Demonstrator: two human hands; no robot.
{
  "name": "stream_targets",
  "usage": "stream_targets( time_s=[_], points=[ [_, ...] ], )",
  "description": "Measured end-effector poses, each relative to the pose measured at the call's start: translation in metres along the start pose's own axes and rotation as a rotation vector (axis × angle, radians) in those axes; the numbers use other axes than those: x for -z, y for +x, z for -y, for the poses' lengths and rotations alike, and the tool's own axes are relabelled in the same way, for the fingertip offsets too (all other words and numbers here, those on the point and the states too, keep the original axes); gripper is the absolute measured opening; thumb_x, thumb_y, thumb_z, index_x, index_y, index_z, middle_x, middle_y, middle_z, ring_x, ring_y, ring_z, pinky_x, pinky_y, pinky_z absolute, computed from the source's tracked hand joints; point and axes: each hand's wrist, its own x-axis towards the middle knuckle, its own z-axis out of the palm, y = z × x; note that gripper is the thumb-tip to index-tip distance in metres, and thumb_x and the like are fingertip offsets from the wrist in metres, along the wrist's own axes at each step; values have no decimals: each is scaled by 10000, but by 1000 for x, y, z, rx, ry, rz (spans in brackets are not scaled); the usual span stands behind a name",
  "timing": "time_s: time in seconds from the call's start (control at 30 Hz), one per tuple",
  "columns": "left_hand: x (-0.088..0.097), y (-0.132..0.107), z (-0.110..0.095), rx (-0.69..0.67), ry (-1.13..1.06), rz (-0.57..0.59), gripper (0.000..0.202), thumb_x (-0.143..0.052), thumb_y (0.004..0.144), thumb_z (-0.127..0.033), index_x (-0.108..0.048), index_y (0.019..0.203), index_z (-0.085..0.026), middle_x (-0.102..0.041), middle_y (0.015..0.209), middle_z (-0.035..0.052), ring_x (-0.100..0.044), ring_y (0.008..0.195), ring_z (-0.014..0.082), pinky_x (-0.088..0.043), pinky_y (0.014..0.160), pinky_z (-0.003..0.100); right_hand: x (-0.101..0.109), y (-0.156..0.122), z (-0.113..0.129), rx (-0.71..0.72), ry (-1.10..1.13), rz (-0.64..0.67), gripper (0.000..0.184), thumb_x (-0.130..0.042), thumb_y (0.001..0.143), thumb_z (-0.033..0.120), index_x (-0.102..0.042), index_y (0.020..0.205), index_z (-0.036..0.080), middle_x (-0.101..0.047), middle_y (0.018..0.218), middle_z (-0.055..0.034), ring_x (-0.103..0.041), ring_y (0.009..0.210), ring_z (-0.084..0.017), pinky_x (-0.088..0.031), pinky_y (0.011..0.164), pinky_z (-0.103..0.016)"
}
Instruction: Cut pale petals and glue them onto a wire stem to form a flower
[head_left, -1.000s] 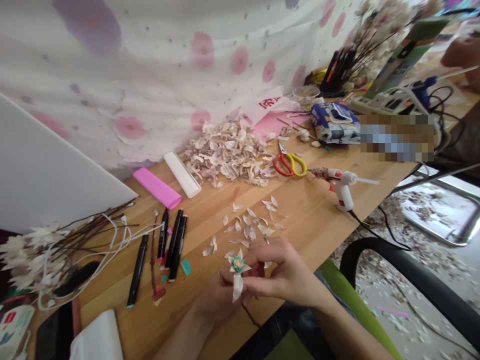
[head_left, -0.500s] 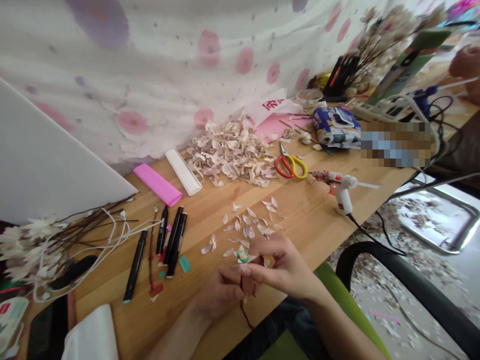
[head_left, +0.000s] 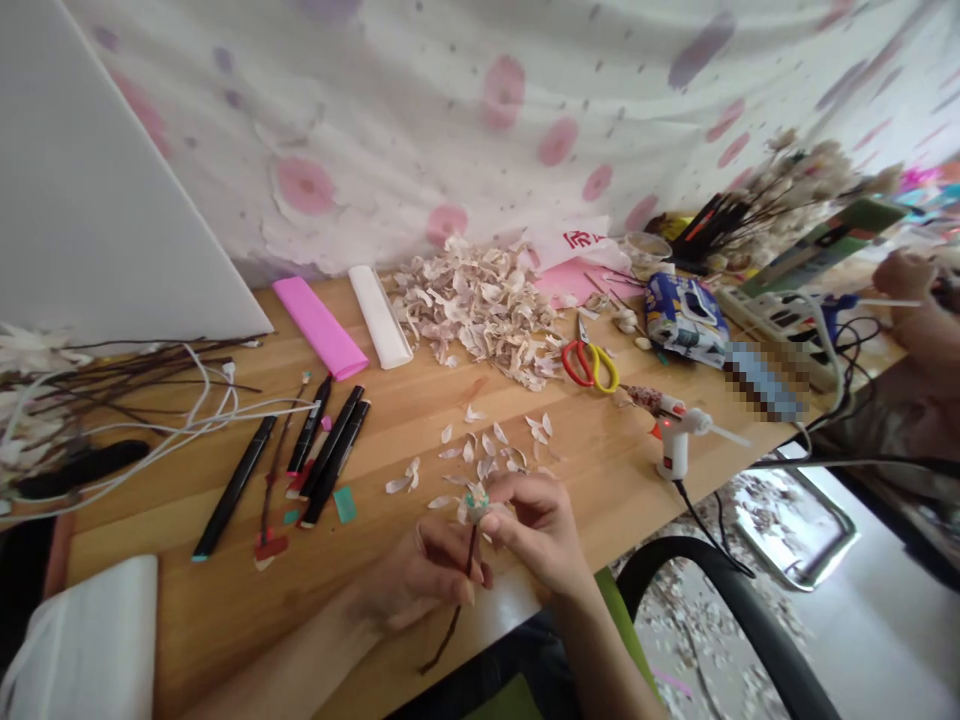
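Observation:
My left hand (head_left: pixel 427 575) is closed round a thin dark stem (head_left: pixel 450 625) that hangs past the table's front edge. At the stem's top sits a small flower (head_left: pixel 475 500) with a teal centre and pale petals. My right hand (head_left: pixel 534 525) pinches at the flower head with thumb and fingertips. Several loose pale petals (head_left: pixel 487 450) lie on the wooden table (head_left: pixel 420 400) just beyond my hands.
A big heap of petals (head_left: pixel 480 310), red-and-yellow scissors (head_left: pixel 590 360), a white glue gun (head_left: pixel 671 435) with its cord, black markers (head_left: pixel 326 450), pink (head_left: pixel 319 325) and white (head_left: pixel 380 315) paper rolls, and twigs with white cables (head_left: pixel 112 390). Another person's hand (head_left: pixel 904 275) is at far right.
The long pale petal that hung below the flower is no longer seen. My hands have kept working the flower head; the camera has swung left and downward.

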Motion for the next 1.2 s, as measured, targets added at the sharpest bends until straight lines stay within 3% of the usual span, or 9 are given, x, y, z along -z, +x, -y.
stream_targets(
  time_s=[0.1, 0.27, 0.73, 0.97, 1.2],
  points=[
    [0, 0, -1, 18, -7, 3, 232, -972, 566, -363, -791, 588, -220, -611, 587, -20, -554, 676, 119, -441, 745, 262, -2, 0, -3, -1, -1, -6, 501, -732, 820, 642, -668, 611, 191, -541, 496, 36, -446, 438, -101, -349, 446, -231],
    [2, 2, -1, 15, -18, -4, 252, -977, 548, -380, -784, 576, -222, -647, 628, -19, -582, 740, 125, -428, 767, 250, -4, -1, -4, 10, 10, -24, 463, -735, 855, 575, -650, 608, 193, -523, 509, 44, -441, 470, -101, -343, 475, -229],
    [4, 0, 3, 74, -7, 115, 292, -895, 653, -517, -841, 728, -239, -607, 527, -33, -559, 436, 73, -484, 677, 289, -1, -2, -9, -13, 54, -54, 522, -849, 669, 651, -641, 537, 191, -581, 493, 30, -468, 476, -116, -348, 486, -240],
    [12, -4, 10, 108, 18, 154, 375, -868, 670, -555, -808, 662, -184, -638, 497, -1, -521, 395, 86, -528, 685, 340, -1, -1, -11, -23, 70, -57, 590, -845, 578, 732, -610, 493, 197, -539, 457, 41, -430, 446, -112, -334, 454, -244],
    [3, -1, 1, 51, 5, 102, 251, -909, 677, -420, -813, 706, -189, -639, 555, -5, -549, 477, 85, -465, 583, 253, 0, 0, -1, -15, 74, -6, 469, -831, 714, 621, -675, 563, 205, -609, 492, 10, -490, 457, -131, -385, 466, -258]
  ],
)
